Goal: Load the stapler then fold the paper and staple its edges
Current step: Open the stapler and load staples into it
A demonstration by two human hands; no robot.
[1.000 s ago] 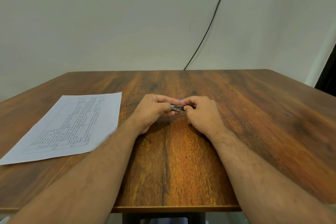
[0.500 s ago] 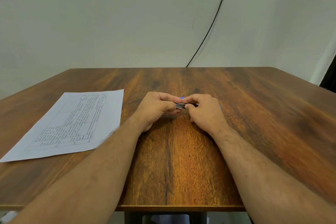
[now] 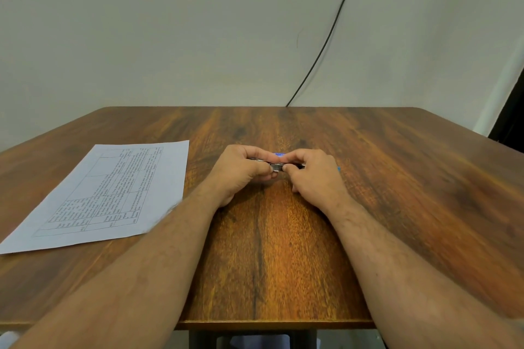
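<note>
— Hardly anything has moved since a second ago: my hands sit at the same spot in the middle of the desk, and only my view has tipped a little, so the far edge of the desk sits lower than before.

— What are your hands doing?

— Both are curled shut around the stapler. My left hand pinches its left end between thumb and fingers; my right hand covers the right end, thumb tip pressed against the grey metal part in the middle. The two thumbs nearly touch there.

— How much of the stapler can you see?

— Very little. A short grey metal piece shows between my thumbs, a small blue strip shows just above it behind my fingertips, and a speck of blue peeks out past the right side of my right hand. Whether it is open or closed, I cannot tell; my fingers hide it.

— And the paper?

— My sheet of paper, printed with a table and lines of text, lies flat on the desk to the left, well apart from the stapler. My left forearm crosses its near right corner.

— Anything else?

— One black cable runs down the wall behind the desk.
</note>
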